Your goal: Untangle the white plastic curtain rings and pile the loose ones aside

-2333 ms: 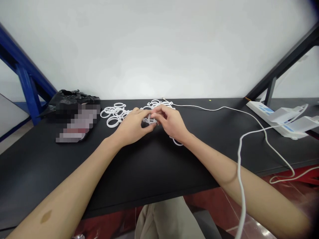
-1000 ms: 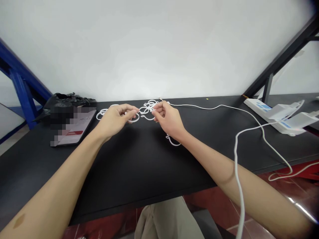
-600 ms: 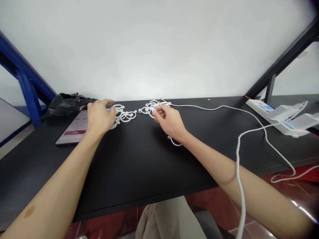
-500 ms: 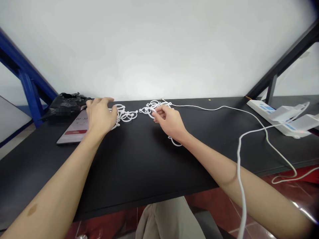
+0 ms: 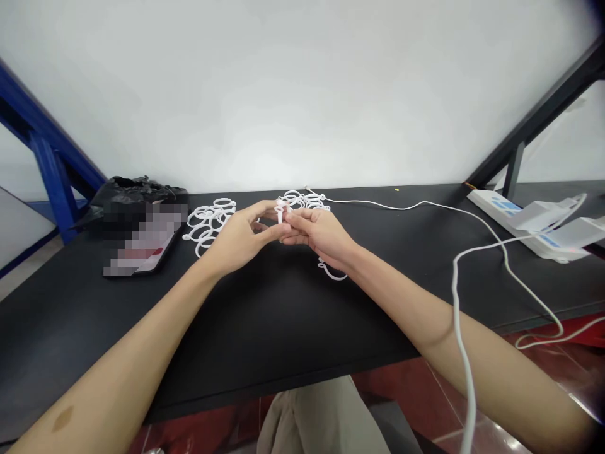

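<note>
My left hand point(image 5: 239, 239) and my right hand point(image 5: 317, 232) meet over the middle of the black table point(image 5: 265, 315), fingertips pinched together on a small white plastic ring point(image 5: 280, 216). A loose pile of white rings point(image 5: 208, 222) lies just left of my left hand. A second cluster of white rings point(image 5: 302, 200) lies behind my right hand, and one more white ring point(image 5: 332, 272) shows under my right wrist.
A phone point(image 5: 142, 243) lies at the left, with a black plastic bag point(image 5: 132, 189) behind it. A white cable point(image 5: 454, 265) runs from the ring cluster across the table and down past my right arm. A white power strip point(image 5: 534, 227) sits at the right edge.
My left hand went out to the left pile beside the phone, then came back to the centre. It now meets my right hand on a white ring.
</note>
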`<state>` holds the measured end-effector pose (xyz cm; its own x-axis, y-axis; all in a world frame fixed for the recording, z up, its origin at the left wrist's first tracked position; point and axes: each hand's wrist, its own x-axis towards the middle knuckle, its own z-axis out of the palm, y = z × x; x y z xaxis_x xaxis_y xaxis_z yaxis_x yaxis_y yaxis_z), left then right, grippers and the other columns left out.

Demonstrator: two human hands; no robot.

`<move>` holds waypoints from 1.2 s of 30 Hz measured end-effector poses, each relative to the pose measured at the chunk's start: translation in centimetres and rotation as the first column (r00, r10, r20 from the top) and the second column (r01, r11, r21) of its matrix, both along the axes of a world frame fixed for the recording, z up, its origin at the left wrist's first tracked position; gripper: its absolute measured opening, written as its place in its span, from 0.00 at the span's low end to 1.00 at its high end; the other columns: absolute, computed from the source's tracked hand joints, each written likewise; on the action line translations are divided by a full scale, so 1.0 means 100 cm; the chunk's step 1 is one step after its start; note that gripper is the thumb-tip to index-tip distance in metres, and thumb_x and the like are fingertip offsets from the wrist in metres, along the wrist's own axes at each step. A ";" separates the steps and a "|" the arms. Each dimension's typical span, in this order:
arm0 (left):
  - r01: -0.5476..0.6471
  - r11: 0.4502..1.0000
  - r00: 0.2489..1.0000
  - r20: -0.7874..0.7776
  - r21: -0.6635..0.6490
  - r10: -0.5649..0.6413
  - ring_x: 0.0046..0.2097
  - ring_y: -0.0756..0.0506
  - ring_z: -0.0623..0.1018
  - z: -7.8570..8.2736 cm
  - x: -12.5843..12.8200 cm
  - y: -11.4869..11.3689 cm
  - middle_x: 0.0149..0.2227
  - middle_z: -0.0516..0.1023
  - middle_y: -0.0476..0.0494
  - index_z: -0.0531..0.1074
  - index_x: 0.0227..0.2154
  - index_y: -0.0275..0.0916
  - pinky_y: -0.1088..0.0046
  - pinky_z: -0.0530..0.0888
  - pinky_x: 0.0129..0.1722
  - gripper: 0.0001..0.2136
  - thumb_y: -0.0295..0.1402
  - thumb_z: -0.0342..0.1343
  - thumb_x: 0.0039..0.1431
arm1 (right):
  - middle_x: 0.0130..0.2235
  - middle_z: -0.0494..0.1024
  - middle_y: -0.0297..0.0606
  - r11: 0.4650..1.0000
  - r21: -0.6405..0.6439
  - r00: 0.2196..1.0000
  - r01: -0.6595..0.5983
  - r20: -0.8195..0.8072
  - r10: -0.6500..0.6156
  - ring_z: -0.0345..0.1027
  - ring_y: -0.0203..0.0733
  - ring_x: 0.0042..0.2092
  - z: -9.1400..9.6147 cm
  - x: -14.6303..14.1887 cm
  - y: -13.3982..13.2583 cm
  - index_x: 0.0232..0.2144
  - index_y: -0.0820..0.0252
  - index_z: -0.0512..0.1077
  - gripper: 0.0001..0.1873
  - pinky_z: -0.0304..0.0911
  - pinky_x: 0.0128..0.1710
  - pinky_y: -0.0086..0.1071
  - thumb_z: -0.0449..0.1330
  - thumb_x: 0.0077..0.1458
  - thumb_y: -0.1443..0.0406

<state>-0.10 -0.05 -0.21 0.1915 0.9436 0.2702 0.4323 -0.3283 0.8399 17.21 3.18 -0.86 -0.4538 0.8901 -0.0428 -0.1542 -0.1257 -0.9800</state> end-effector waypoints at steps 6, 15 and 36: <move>-0.063 0.998 0.997 0.053 -0.003 0.063 0.48 0.43 0.77 -0.004 0.001 0.002 0.47 0.78 0.44 0.71 0.44 0.43 0.65 0.73 0.48 0.19 0.45 0.63 0.53 | 0.27 0.77 0.34 0.858 0.508 0.878 0.071 0.376 -0.295 0.72 0.35 0.30 -0.004 0.002 -0.002 0.28 0.60 0.71 0.15 0.69 0.35 0.31 0.54 0.64 0.58; -0.064 0.992 0.937 -0.336 0.111 0.098 0.36 0.43 0.74 -0.007 0.008 -0.001 0.33 0.76 0.47 0.70 0.33 0.43 0.65 0.70 0.37 0.11 0.44 0.57 0.57 | 0.32 0.75 0.32 0.679 0.734 0.853 -0.033 0.374 -0.363 0.66 0.34 0.31 0.001 0.003 -0.006 0.35 0.57 0.72 0.14 0.60 0.34 0.29 0.54 0.63 0.54; 0.051 0.996 0.906 -0.424 0.067 -0.018 0.40 0.39 0.71 -0.009 0.001 0.002 0.35 0.77 0.45 0.73 0.36 0.43 0.64 0.68 0.37 0.16 0.51 0.55 0.59 | 0.27 0.77 0.30 0.732 0.665 0.869 -0.146 0.439 -0.226 0.67 0.32 0.27 -0.005 0.007 0.001 0.32 0.59 0.74 0.09 0.62 0.32 0.27 0.58 0.61 0.61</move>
<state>-0.05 0.12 -1.12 0.3356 0.9145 0.2258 0.7282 -0.4039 0.5536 17.90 3.32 -1.33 -0.5039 0.7819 0.3670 0.3472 0.5724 -0.7428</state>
